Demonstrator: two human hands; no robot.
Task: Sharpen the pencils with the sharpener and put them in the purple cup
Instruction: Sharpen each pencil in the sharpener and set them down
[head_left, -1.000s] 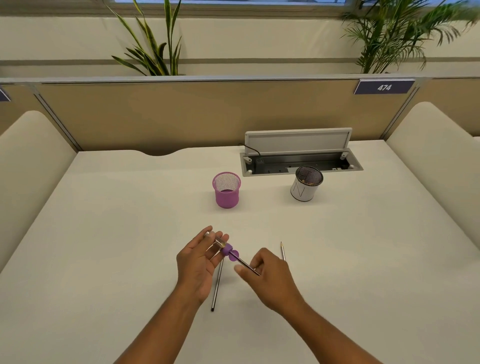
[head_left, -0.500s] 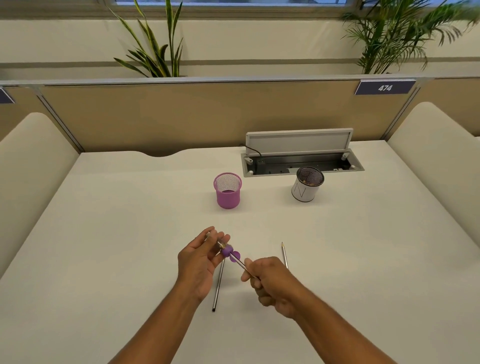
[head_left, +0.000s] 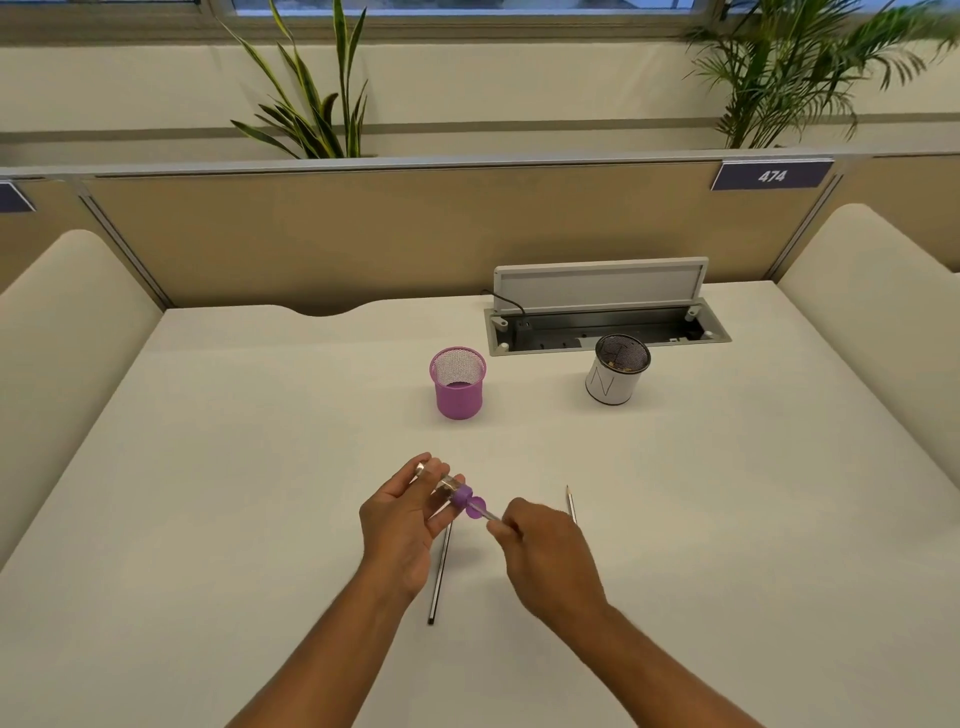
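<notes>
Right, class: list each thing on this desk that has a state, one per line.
purple cup: upright, no pencils
white cup: upright
sharpener: gripped by left hand, pencil inserted
held pencil: pinched by right hand
loose pencils: flat on desk
cable box lid: raised

Buried out of sight inside the clear-barrelled, purple-capped pencil sharpener (head_left: 457, 493): tip of the thin silver-grey pencil (head_left: 487, 515), with its rear length swallowed by the curled fingers of the right hand (head_left: 550, 551). Masked behind the left hand (head_left: 405, 525): upper end of the dark slender pencil (head_left: 440, 582) lying on the pale desk (head_left: 260, 467). Covered by the right knuckles: lower part of a second, pointed grey pencil (head_left: 571, 506). Too small to make out: scraps inside the white paper-wrapped black mesh cup (head_left: 610, 384). Blurred at top right: green palm fronds (head_left: 831, 57). Cropped by the left edge: dark blue plate (head_left: 11, 197). Cut off at the bottom edge: both forearms.
</notes>
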